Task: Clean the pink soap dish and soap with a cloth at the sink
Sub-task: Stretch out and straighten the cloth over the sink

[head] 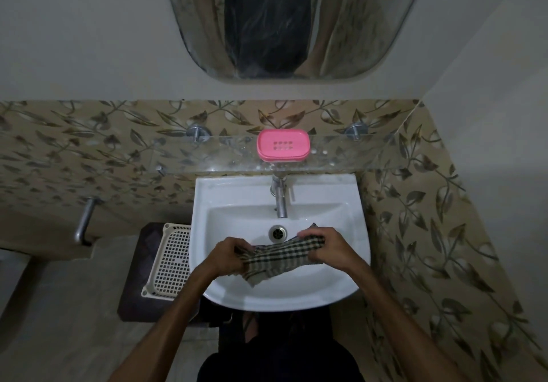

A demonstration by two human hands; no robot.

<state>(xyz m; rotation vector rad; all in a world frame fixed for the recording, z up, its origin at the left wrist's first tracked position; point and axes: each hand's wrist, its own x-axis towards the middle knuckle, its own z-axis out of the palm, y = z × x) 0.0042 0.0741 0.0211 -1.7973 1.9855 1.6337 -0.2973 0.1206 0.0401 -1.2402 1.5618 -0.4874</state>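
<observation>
A pink soap dish [283, 145] with a slotted top sits on the glass shelf [184, 156] above the white sink [341, 203]. No soap is visible on it. Over the basin I hold a black-and-white checked cloth [278, 258] stretched between both hands. My left hand [229, 255] grips its left end and my right hand [324, 248] grips its right end. The cloth hangs just in front of the drain [277, 232].
A metal tap [280, 196] stands at the back of the sink under the shelf. A white perforated basket [167, 263] rests on a dark stand left of the sink. A metal bar [84, 218] sticks out of the left wall. A mirror [290, 23] hangs above.
</observation>
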